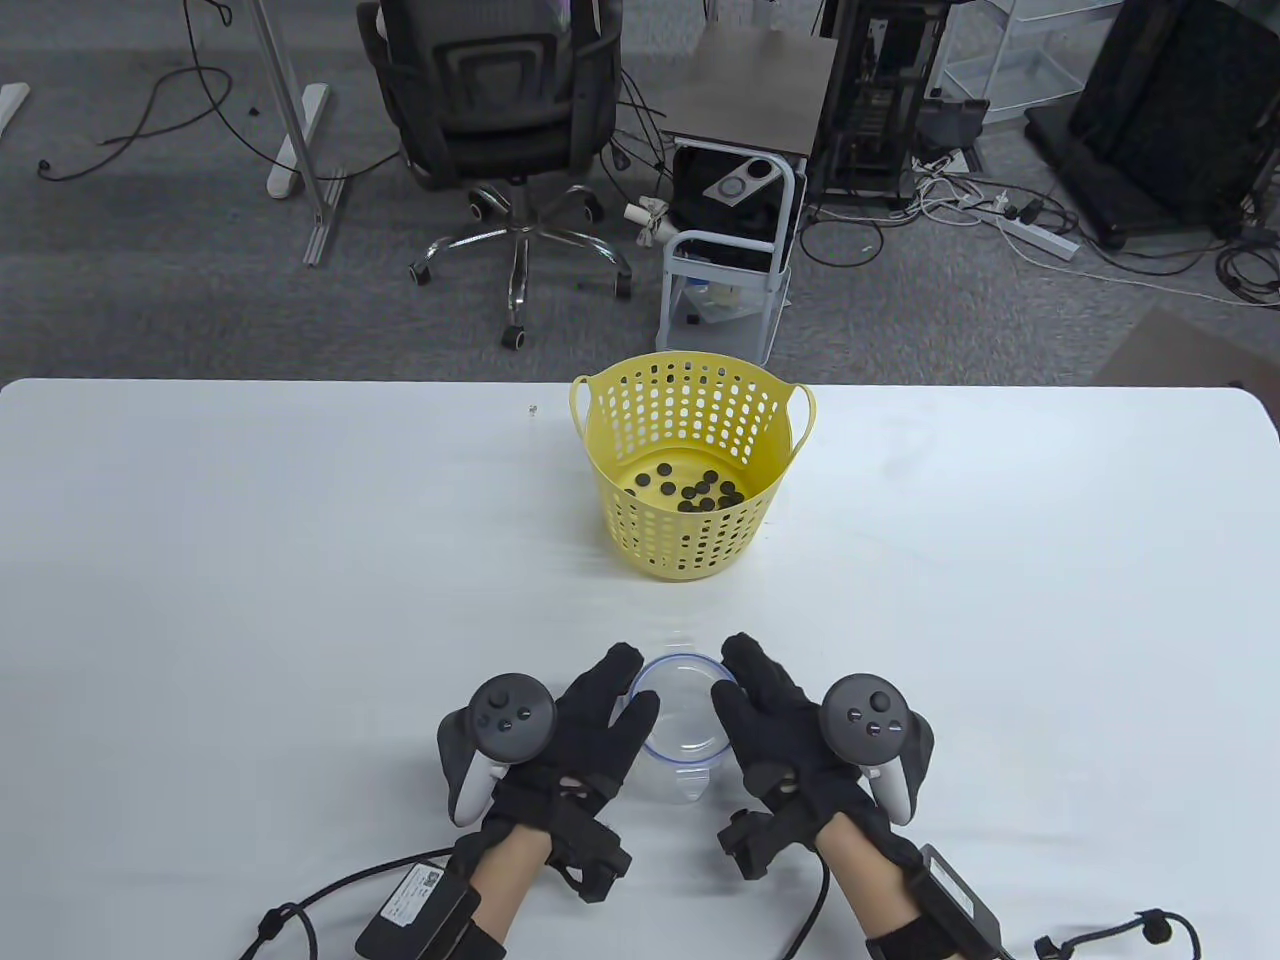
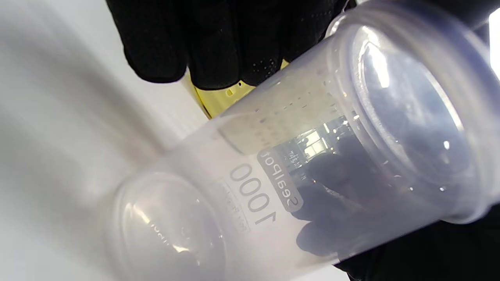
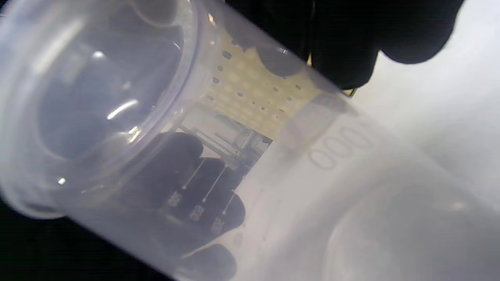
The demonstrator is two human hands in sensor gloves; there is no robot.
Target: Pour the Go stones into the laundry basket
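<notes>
Go stones point(image 1: 690, 490) all sit in the yellow laundry basket point(image 1: 640, 520), far centre of the table point(image 1: 250, 560). Left hand point(image 1: 590, 725) grips the left side of the clear container point(image 1: 683, 735), near centre; container looks empty and upright. Right hand point(image 1: 775, 725) grips its right side. Pour looks done. Judgement: set it flat on the table, then release both hands evenly so it doesn't tip.

Basket point(image 1: 690, 465), far centre: yellow plastic, perforated, matt. Stones point(image 1: 690, 492) inside: black, smooth, slight sheen. Container point(image 1: 682, 715), near centre: clear plastic, glossy, frosted walls w/ embossed print. Gloves: black knit fabric, matt, dotted-grip fingers point(image 2: 218, 47). Counter point(image 1: 250, 560): white, smooth, low sheen.
</notes>
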